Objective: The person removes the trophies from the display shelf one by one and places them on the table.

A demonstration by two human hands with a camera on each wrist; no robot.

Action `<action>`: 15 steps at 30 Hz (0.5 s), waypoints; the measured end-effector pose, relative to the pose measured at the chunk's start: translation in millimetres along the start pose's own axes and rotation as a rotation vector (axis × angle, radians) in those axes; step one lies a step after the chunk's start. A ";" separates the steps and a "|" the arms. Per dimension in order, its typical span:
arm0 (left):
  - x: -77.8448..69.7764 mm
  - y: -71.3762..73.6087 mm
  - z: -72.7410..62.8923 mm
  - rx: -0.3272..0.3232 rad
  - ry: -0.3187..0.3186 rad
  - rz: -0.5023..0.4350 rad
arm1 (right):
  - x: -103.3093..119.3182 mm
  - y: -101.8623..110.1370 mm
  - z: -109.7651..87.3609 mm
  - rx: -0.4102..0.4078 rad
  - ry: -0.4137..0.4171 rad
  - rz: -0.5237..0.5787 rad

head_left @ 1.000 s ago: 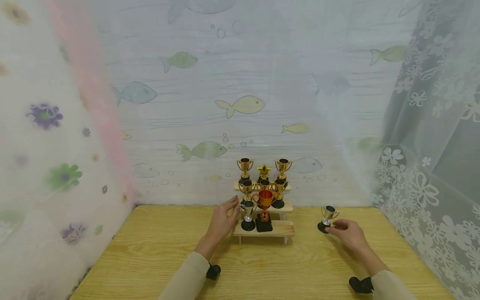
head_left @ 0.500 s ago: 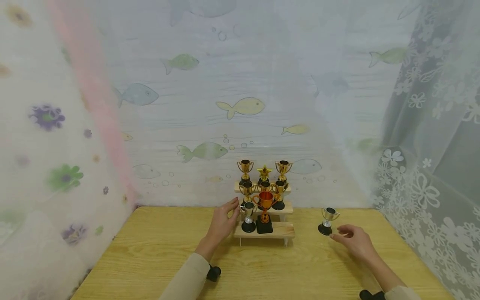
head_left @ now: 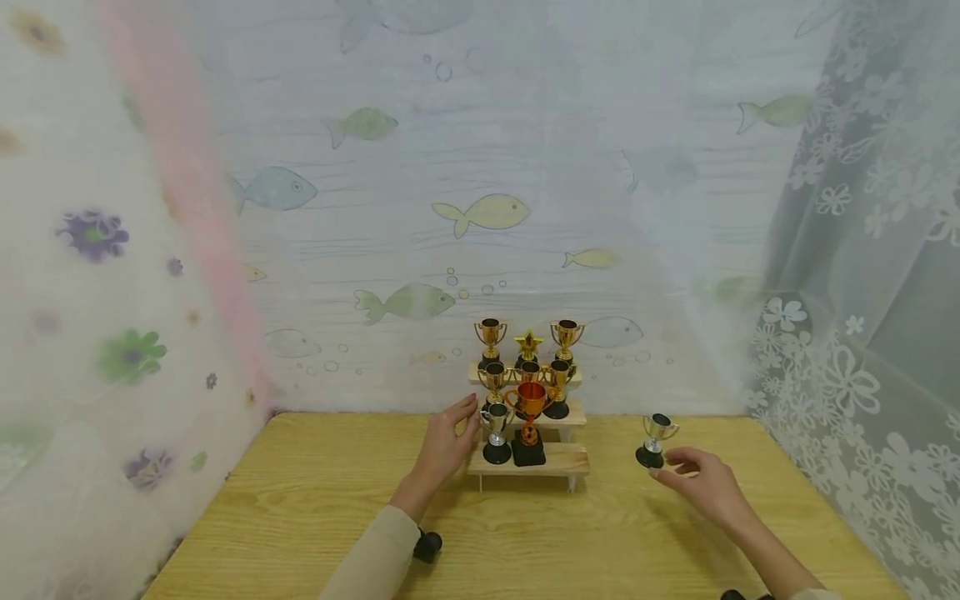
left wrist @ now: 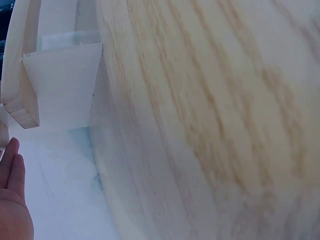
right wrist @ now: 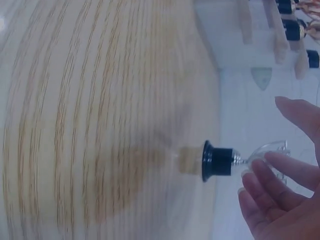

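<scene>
A small silver trophy cup (head_left: 660,427) with a black base stands upright on the table, right of the tiered wooden stand. My right hand (head_left: 705,486) is just beside it, thumb tip near the base. In the right wrist view the loosely bent fingers (right wrist: 270,185) overlap the cup's stem and bowl, with the thumb held well apart. At the stand's left side is my left hand (head_left: 444,442), its fingers extended up along the step edges. On the lowest step (head_left: 558,458) sit another silver trophy (head_left: 497,421) and an orange-bronze trophy (head_left: 531,400).
Gold trophies (head_left: 493,379) fill the middle step. Two more gold cups (head_left: 567,333) flank a gold star trophy (head_left: 528,343) on the top step. A fish-patterned curtain (head_left: 480,125) hangs behind the wooden table (head_left: 315,500), with lace curtain (head_left: 847,375) to the right.
My right hand drew back rightward from the silver trophy, then came slightly closer again. The trophy stays in its place, and my left hand has hardly moved.
</scene>
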State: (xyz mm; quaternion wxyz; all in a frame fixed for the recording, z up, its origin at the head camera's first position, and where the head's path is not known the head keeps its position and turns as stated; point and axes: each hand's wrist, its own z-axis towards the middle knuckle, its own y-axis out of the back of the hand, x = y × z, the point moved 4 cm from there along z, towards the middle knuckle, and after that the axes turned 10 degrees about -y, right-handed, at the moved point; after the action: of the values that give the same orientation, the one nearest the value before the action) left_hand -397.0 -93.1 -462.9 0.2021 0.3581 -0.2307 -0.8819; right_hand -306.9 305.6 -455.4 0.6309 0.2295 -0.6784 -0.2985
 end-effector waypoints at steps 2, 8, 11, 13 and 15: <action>0.5 0.1 -0.1 0.001 0.004 0.004 | 6.1 -1.5 -3.2 -0.002 0.020 0.006; -0.1 0.5 0.3 -0.006 -0.015 0.006 | 23.6 -10.3 -8.4 0.006 0.076 0.025; -0.1 0.5 0.9 -0.009 -0.019 0.010 | 32.8 -15.6 -9.2 0.014 0.095 0.032; -0.1 0.3 1.1 -0.012 -0.020 0.008 | 39.5 -19.3 -10.0 0.020 0.110 0.038; -0.1 -0.1 1.1 -0.014 -0.017 0.009 | 45.5 -23.2 -10.8 0.025 0.124 0.040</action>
State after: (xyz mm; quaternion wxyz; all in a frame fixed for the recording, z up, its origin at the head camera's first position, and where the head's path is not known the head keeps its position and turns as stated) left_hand -397.7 -92.7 -462.2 0.2067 0.3481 -0.2280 -0.8855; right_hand -302.2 256.5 -438.5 0.6746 0.2420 -0.6460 -0.2626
